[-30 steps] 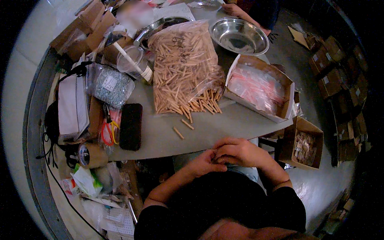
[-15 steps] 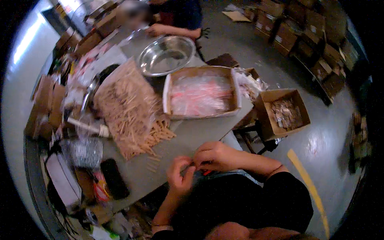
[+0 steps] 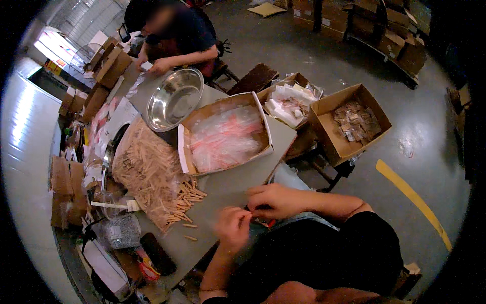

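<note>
Basin point(image 3: 174, 104): metal, smooth, highly glossy
Pegs point(image 3: 189, 198): wood, matt
Bag point(image 3: 144, 164): clear plastic, wrinkled, faintly glossy
Packets point(image 3: 228, 134): clear plastic, shiny
Packet box point(image 3: 185, 153): cardboard, matt
Tabletop point(image 3: 228, 188): smooth, low sheen
Floor point(image 3: 415, 133): smooth, glossy in patches
Shirt point(image 3: 324, 256): cloth, matt

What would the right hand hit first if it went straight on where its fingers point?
Most likely the left hand: the right hand points across at it, fingertips close together. Whether they already touch is unclear; blur and depth hide it.
</note>
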`<action>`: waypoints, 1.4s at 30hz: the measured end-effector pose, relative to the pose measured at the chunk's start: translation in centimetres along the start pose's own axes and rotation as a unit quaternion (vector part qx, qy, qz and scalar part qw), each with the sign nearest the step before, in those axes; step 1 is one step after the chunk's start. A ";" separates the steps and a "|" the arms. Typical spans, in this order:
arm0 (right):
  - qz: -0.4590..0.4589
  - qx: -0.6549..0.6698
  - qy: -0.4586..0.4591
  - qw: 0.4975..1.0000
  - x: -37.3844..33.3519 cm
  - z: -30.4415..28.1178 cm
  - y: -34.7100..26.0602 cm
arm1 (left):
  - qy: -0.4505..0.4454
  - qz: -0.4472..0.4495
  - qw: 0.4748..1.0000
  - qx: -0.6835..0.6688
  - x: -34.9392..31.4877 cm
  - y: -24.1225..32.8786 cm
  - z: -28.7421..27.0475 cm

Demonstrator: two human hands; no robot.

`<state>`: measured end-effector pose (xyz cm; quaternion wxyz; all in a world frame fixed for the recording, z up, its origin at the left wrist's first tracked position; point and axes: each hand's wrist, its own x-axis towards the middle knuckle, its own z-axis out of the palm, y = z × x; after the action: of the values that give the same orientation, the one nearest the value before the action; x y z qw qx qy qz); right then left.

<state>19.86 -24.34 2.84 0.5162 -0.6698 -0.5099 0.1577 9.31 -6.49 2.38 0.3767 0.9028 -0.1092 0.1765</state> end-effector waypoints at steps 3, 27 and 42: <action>0.016 0.057 -0.002 0.998 -1.4 -1.0 0.7 | -0.016 0.012 1.000 -0.009 1.0 0.6 0.4; 0.310 -0.296 0.384 0.818 -12.2 -10.2 2.9 | -0.150 -0.083 0.963 0.206 19.8 -10.3 -2.9; 0.126 -0.211 0.089 0.965 -1.6 -0.4 1.6 | 0.176 -0.205 0.932 -0.243 10.6 -6.3 -9.9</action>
<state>20.28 -25.76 1.15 0.3825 -0.8337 -0.3952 0.0494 18.74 4.32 9.01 0.6258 0.7409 0.1068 0.2192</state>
